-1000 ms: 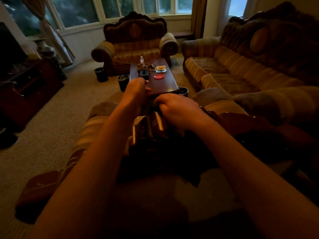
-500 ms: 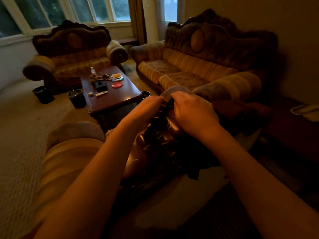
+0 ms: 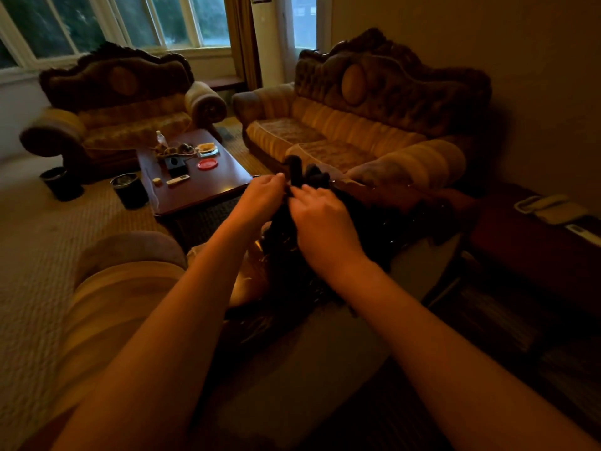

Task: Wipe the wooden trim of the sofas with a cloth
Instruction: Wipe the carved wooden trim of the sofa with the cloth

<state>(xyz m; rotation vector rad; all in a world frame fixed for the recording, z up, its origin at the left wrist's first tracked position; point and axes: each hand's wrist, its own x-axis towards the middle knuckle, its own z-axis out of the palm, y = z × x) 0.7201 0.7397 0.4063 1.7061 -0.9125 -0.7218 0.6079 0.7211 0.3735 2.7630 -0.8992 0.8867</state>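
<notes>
Both hands meet over the carved wooden trim (image 3: 292, 271) on the back of the nearest sofa (image 3: 123, 297). Left hand (image 3: 260, 198) pinches the upper edge of a dark cloth (image 3: 294, 172) between curled fingers and thumb. Right hand (image 3: 320, 222) lies just beside it, fingers bent round the same cloth, which bunches up between them and hangs down onto the dark trim. In the dim light the lower edge of the cloth cannot be told from the wood. Further left, an armchair (image 3: 120, 102) stands under the windows (image 3: 123, 24), with a coffee table (image 3: 214, 187) before it. To the right, a long sofa (image 3: 364, 125) stands along the wall.
</notes>
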